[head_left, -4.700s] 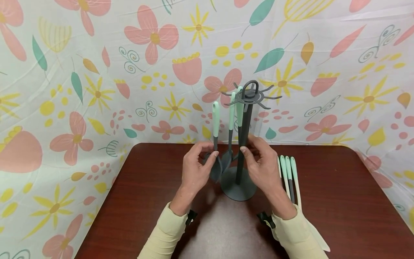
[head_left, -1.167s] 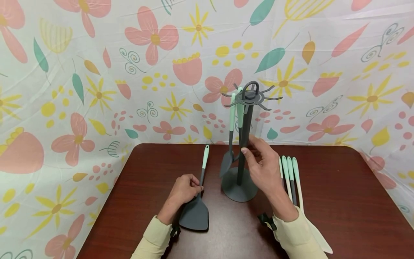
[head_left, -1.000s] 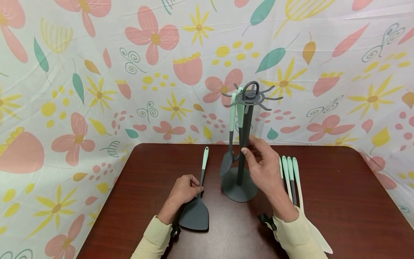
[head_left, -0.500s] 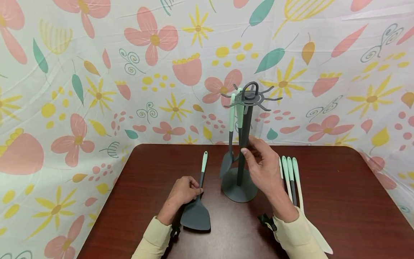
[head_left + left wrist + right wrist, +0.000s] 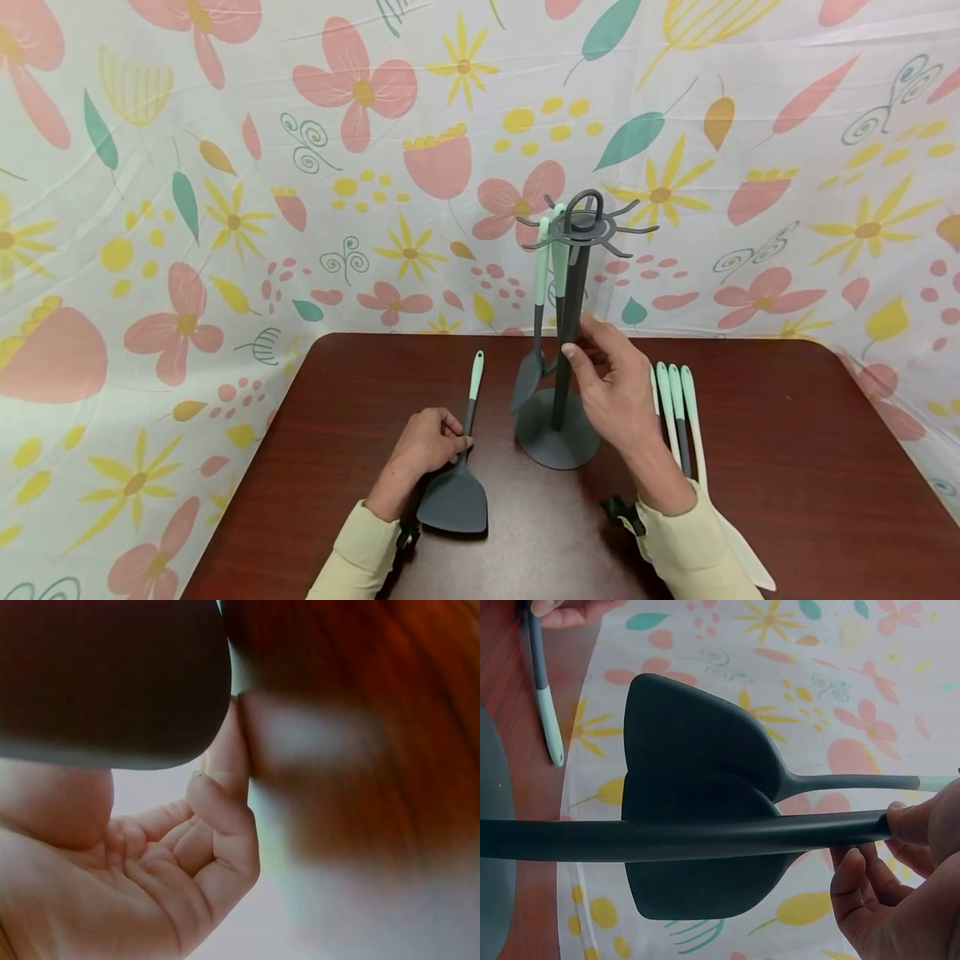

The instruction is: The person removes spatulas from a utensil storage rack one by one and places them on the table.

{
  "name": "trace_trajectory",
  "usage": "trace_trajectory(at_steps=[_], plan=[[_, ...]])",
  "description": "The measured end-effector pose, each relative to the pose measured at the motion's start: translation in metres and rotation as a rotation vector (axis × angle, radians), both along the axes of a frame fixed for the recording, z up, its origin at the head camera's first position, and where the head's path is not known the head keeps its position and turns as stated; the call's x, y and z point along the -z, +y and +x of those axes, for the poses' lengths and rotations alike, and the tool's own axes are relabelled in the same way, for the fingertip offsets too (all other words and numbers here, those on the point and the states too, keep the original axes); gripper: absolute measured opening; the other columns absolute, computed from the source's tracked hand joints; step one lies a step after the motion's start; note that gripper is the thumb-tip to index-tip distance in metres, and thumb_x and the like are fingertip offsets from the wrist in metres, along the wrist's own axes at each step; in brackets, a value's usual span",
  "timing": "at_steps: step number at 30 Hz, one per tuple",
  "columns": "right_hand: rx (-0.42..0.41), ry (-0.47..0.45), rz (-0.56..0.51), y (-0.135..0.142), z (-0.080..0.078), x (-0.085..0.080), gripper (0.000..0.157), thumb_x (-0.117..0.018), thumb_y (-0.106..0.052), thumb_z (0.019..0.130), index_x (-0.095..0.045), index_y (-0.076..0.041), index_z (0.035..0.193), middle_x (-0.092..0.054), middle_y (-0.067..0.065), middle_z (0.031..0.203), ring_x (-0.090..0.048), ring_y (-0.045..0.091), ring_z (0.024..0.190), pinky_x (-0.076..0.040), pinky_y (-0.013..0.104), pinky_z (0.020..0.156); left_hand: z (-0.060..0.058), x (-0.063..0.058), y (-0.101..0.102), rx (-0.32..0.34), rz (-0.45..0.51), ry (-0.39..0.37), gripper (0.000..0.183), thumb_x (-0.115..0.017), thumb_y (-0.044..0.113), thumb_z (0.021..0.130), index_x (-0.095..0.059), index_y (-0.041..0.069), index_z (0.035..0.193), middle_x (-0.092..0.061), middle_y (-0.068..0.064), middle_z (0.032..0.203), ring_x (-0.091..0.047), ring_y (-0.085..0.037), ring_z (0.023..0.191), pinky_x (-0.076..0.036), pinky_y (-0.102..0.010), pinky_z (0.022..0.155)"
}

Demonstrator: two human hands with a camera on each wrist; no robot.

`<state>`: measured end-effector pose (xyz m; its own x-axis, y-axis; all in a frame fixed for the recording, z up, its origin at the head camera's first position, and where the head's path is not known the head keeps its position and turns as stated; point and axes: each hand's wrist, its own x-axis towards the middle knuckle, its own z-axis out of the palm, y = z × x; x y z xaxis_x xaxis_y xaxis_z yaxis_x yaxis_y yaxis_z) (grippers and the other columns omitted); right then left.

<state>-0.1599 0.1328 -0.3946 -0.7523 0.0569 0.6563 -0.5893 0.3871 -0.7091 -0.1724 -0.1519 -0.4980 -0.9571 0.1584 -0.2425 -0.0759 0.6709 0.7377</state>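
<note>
A dark grey spatula [image 5: 453, 502] with a mint handle tip lies left of the stand, its blade toward me. My left hand [image 5: 427, 442] pinches its shaft just above the blade; the left wrist view shows the dark blade [image 5: 112, 675] over that hand's curled fingers. My right hand [image 5: 617, 387] grips the pole of the upright utensil stand [image 5: 572, 321] between thumb and fingers. Two mint-handled utensils hang at the stand's left side, one nearer [image 5: 540, 267] and one behind it [image 5: 560, 268]. Two broad spatula blades [image 5: 697, 727] show behind the pole in the right wrist view.
Several more mint-handled utensils [image 5: 678, 400] lie side by side right of the stand, partly hidden under my right forearm. The stand has a round base [image 5: 557, 446] and a hooked top ring [image 5: 588, 227]. A flowered cloth [image 5: 360, 208] hangs behind the brown table [image 5: 787, 450].
My left hand has brought the spatula from beside the stand down to the table on the left, then slid it slightly toward me. My right hand has stayed on the pole.
</note>
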Motion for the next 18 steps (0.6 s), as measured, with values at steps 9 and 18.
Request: trace_trajectory(at_steps=[9, 18], plan=[[0.008, 0.0, 0.004, -0.0002, -0.0002, 0.001, 0.038, -0.071, 0.001, 0.1, -0.073, -0.014, 0.135, -0.072, 0.005, 0.102, -0.07, 0.033, 0.077, -0.055, 0.017, 0.064, -0.0001, -0.0004, -0.0035, 0.014, -0.006, -0.021, 0.021, -0.084, 0.024, 0.095, -0.07, 0.009, 0.098, -0.068, -0.003, 0.076, -0.07, -0.018, 0.064, -0.054, -0.033, 0.06], [0.0, 0.013, -0.002, -0.0006, -0.0001, 0.0001, 0.039, -0.072, 0.002, 0.099, -0.073, -0.014, 0.135, -0.073, 0.005, 0.102, -0.07, 0.032, 0.077, -0.056, 0.02, 0.064, -0.0009, -0.0053, -0.0098, 0.046, -0.012, -0.042, 0.022, -0.081, 0.029, 0.097, -0.07, 0.01, 0.099, -0.069, -0.004, 0.077, -0.07, -0.021, 0.068, -0.053, -0.034, 0.06]])
